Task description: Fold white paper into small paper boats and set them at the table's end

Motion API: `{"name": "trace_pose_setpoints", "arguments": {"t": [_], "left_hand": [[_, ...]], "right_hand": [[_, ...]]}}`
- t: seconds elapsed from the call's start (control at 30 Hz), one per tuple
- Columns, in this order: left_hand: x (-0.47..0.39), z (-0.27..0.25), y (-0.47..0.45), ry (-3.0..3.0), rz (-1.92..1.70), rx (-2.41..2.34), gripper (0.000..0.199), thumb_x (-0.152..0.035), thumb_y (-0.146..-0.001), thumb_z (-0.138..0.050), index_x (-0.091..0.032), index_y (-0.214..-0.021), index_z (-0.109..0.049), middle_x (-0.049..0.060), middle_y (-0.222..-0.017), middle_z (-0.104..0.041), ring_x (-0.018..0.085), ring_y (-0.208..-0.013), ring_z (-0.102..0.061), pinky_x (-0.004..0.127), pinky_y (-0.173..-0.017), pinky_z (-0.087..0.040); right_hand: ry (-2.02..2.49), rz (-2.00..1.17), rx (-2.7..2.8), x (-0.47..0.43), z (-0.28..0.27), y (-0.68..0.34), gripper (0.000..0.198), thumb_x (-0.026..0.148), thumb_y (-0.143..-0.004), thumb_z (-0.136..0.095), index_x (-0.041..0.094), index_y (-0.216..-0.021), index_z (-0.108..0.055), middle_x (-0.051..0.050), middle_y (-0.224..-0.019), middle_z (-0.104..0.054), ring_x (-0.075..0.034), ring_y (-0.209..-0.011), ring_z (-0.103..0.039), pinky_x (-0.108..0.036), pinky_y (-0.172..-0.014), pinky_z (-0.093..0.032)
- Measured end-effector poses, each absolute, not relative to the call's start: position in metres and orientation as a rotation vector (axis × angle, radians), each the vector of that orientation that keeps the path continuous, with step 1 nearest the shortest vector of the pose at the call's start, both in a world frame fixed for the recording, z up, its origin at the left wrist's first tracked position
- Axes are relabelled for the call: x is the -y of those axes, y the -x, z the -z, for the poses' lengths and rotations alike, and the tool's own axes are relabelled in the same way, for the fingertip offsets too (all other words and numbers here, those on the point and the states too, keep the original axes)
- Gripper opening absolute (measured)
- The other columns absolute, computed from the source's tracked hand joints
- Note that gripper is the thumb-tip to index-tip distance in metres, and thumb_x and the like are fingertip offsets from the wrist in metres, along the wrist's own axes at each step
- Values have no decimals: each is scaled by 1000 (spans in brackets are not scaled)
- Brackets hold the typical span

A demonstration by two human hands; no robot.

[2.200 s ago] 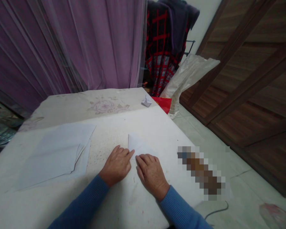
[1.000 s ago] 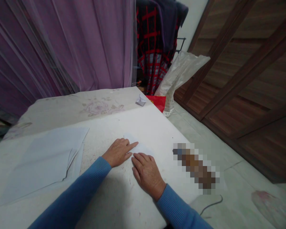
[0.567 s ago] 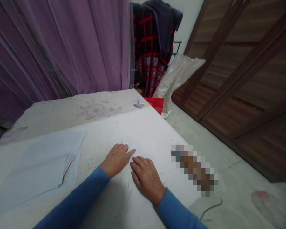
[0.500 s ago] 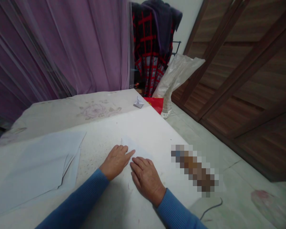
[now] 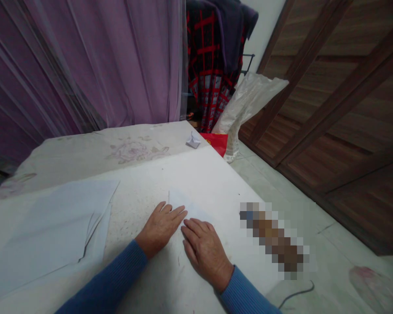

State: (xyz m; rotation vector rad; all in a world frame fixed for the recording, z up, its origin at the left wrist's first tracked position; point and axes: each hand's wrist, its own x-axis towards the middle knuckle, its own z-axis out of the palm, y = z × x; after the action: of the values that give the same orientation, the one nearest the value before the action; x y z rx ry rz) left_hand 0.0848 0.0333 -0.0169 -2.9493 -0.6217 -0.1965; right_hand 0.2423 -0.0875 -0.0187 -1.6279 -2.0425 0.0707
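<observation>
A small piece of white paper (image 5: 187,200), seemingly folded to a slanted edge, lies flat on the white board (image 5: 203,174) in front of me. My left hand (image 5: 160,227) rests on the paper's left side, palm down, with its fingers stretched out and slightly apart. Beside it, my right hand (image 5: 207,250) lies flat at the near edge of the paper, its fingertips close to the left hand's. The hands cover much of the paper, so its full shape is hidden. Neither hand grasps anything.
Larger white sheets (image 5: 55,226) lie in a stack at the left. A small folded paper shape (image 5: 193,140) stands near the far right corner, by a red bag (image 5: 218,143). A blurred-out item (image 5: 271,240) is at the right edge. A flowered cloth (image 5: 131,149) covers the far side.
My left hand has drawn back slightly, and its fingers now lie flatter over the paper. The right hand stays nearly in place. The whole view has shifted a little.
</observation>
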Motion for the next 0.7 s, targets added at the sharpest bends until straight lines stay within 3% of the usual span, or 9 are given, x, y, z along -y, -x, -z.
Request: {"name": "trace_pose_setpoints", "arguments": {"t": [0.17, 0.33, 0.57, 0.7], "left_hand": [[-33, 14, -84, 2981, 187, 636, 36, -31, -99, -45, -28, -134, -51, 1, -139, -57, 21, -106, -55, 43, -101, -32], [-35, 3, -85, 3030, 145, 618, 53, -54, -90, -56, -26, -134, -50, 3, -139, -56, 24, -109, -54, 47, -104, -30], [-28, -13, -95, 2976, -3, 584, 39, -33, -88, -61, -17, -123, -55, 10, -126, -62, 23, -95, -62, 39, -86, -44], [-13, -9, -111, 2867, 63, 852, 25, -30, -92, -55, -14, -111, -60, 12, -104, -66, 23, -85, -64, 36, -73, -47]], "right_hand": [[1635, -62, 2013, 88, 20, -243, 30, 15, -89, -55, 20, -117, -62, -8, -127, -63, -25, -117, -53, -42, -96, -42], [1784, 113, 1927, 86, 22, -257, 29, 15, -88, -56, 17, -116, -61, -12, -129, -61, -27, -119, -52, -44, -97, -40], [1599, 311, 2591, 53, -2, -280, 12, 16, -92, -56, 16, -100, -66, -11, -108, -68, -22, -97, -61, -33, -75, -46], [1428, 333, 2717, 20, -14, -294, 15, 16, -93, -55, 16, -100, -68, -10, -105, -69, -21, -97, -61, -34, -80, -47]]}}
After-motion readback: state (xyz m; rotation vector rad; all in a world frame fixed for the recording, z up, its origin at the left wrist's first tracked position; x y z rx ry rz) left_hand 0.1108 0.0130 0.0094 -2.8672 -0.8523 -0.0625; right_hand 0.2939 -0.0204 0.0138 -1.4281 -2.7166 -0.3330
